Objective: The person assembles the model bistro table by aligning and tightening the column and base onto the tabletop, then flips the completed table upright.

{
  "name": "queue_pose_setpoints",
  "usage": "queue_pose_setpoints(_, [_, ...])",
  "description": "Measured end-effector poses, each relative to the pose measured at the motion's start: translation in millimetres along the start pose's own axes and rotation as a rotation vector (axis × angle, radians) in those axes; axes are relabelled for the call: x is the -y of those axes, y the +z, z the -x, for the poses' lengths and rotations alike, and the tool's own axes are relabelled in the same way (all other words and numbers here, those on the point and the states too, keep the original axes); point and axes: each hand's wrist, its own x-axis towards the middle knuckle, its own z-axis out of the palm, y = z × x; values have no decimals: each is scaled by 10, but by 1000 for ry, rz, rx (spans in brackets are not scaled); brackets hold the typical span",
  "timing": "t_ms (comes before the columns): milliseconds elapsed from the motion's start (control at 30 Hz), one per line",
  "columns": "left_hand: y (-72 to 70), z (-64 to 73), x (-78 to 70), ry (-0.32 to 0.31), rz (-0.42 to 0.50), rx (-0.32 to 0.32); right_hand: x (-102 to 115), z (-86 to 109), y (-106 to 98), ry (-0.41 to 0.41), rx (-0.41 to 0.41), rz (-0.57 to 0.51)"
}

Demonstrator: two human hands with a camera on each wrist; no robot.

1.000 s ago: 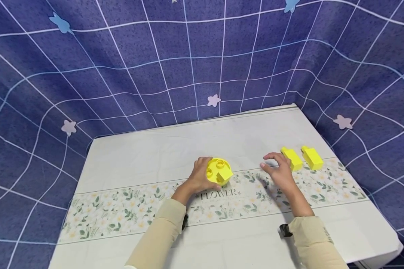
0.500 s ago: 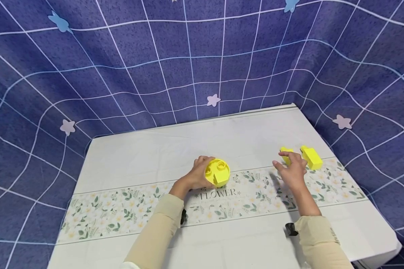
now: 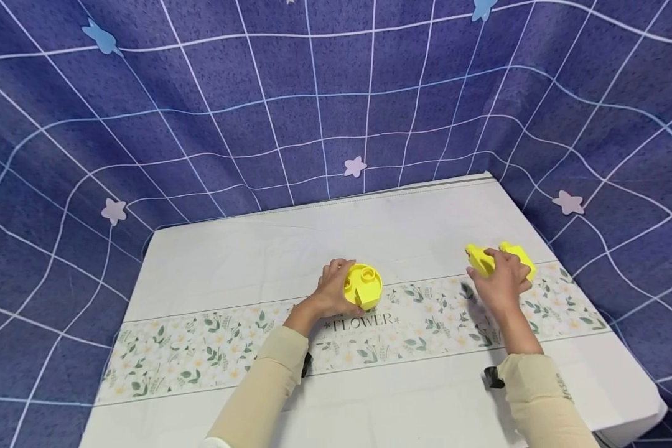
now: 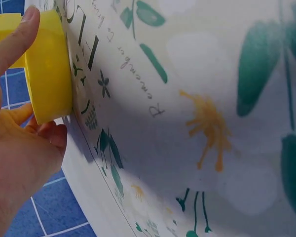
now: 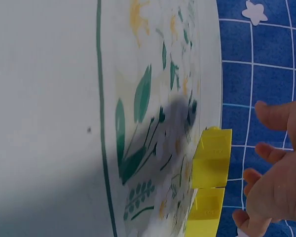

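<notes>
My left hand (image 3: 331, 292) grips a round yellow base (image 3: 368, 274) by its left side on the tablecloth. Its thumb lies over the near side of the base in the left wrist view. The base has raised ring sockets, and a yellow block (image 3: 368, 296) stands up from its near right part. My right hand (image 3: 503, 283) hovers over two yellow blocks with knobbed ends, the left block (image 3: 478, 256) and the right block (image 3: 521, 254), partly covering both. Its fingers are spread, apart from the blocks (image 5: 211, 165) in the right wrist view.
A white tablecloth (image 3: 246, 255) with a floral band and the word FLOWER covers the table. Behind and beside it hangs a blue curtain (image 3: 336, 112) with grid lines and stars. Dark wrist devices (image 3: 494, 377) sit at both cuffs.
My right hand has moved right, from left of the two yellow blocks to above them. The left hand still holds the round base, which has turned and shifted slightly left.
</notes>
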Motion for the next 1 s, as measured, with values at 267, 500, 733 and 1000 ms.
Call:
queue_pose_setpoints(267, [-41, -15, -1, 17, 7, 11, -48, -83, -7, 82, 4, 144])
queue_pose_setpoints(500, [-98, -26, -3, 31, 25, 57, -73, -120, 4, 127, 26, 195])
queue_pose_setpoints(733, [-166, -17, -24, 45, 24, 117, -116, -131, 12, 150, 57, 214])
queue_pose_setpoints(1000, [-107, 11, 12, 27, 17, 85, -161, -152, 6, 171, 86, 236])
